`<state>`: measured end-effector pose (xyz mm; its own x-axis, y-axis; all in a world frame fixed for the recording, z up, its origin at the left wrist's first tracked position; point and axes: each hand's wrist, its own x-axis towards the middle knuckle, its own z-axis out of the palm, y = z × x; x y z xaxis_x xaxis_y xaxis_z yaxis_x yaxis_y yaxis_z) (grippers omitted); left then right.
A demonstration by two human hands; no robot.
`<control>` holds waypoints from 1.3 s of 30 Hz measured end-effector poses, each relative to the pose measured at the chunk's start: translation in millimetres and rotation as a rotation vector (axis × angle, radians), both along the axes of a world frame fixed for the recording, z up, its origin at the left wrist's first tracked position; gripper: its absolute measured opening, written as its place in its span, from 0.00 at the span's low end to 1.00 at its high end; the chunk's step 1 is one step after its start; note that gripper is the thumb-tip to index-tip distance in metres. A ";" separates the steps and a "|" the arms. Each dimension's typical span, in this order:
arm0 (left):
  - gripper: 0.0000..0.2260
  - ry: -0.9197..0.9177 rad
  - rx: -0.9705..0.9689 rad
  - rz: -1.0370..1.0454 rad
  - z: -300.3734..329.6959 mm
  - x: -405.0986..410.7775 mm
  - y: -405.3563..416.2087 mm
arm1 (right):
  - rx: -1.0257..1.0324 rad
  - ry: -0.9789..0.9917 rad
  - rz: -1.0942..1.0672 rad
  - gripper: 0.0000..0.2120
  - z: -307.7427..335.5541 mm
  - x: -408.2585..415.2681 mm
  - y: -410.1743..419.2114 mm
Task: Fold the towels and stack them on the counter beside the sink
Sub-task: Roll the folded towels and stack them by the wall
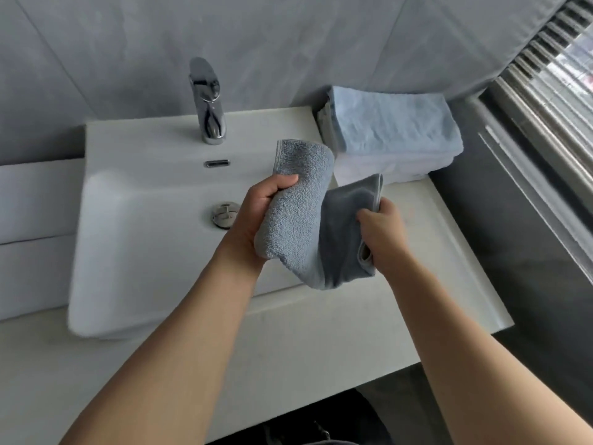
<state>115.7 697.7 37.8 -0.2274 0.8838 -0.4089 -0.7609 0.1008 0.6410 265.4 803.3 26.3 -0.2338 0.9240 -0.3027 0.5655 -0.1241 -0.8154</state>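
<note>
1. A white sink (pixel 134 220) sits on the pale bench (pixel 288 342), its chrome tap (pixel 208 104) standing at the back rim and the drain plug (pixel 224 214) showing in the basin.

2. The left hand (pixel 256 216) grips one half of a grey towel (pixel 301 213), fingers (pixel 282 184) curled over the looped pile; that flap stands up above the sink's right edge.

3. The towel hangs in the air between both hands, draped in a soft U with its lowest bend just above the sink's front corner. It looks light and limp, likely to sag wherever it is not held, and its rough pile should not slip easily.

4. The right hand (pixel 382 232) pinches the other half near its hemmed edge, fingers closed on the cloth. The hems and corners seem the surest places to take hold, since they keep an edge straight for the fold.

5. Further right, a stack of folded towels (pixel 391 136) rests on the bench beside the sink, a light blue one on top of white ones; it appears steady enough to take another.

6. A slatted window blind (pixel 552 78) fills the far right.
</note>
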 end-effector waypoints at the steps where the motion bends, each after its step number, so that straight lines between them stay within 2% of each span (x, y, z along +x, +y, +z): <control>1: 0.11 0.007 0.006 0.009 1.9 2.2 11.1 | 0.051 -0.065 0.034 0.06 1.9 4.6 10.1; 3: 0.10 0.007 -0.007 0.048 3.4 6.2 34.4 | 0.190 -0.178 0.086 0.06 6.5 14.8 33.9; 8: 0.12 0.087 -0.012 0.087 13.4 13.2 100.7 | 0.360 -0.205 -0.007 0.05 19.4 29.1 129.1; 11: 0.12 0.152 -0.016 0.170 18.2 10.2 153.0 | 0.395 -0.235 -0.064 0.09 21.0 34.1 203.3; 16: 0.13 0.303 -0.159 0.295 5.9 -4.0 242.4 | 0.381 -0.175 -0.120 0.13 19.5 39.5 313.1; 20: 0.07 0.489 -0.274 0.344 -6.4 -20.2 292.2 | 0.364 -0.172 -0.080 0.14 14.4 27.3 373.8; 23: 0.07 0.597 -0.380 0.380 -22.6 -34.5 314.2 | 0.334 -0.169 -0.041 0.14 0.1 16.4 402.0; 26: 0.14 0.864 -0.539 0.317 -44.6 -43.5 320.3 | 0.303 -0.187 0.012 0.14 -20.0 7.1 417.7; 28: 0.19 0.992 -0.611 0.286 -52.5 -44.0 321.2 | 0.265 -0.239 0.034 0.19 -30.3 4.5 426.1; 31: 0.18 1.050 -0.645 0.318 -54.3 -44.4 325.2 | 0.225 -0.406 0.147 0.26 -37.5 8.7 443.0; 37: 0.12 1.014 -0.741 0.320 -65.0 -48.5 324.1 | 0.377 -0.616 0.307 0.20 -38.1 18.4 466.1; 39: 0.14 1.102 -0.798 0.289 -62.9 -45.4 325.6 | 0.460 -0.694 0.294 0.19 -39.3 15.9 459.3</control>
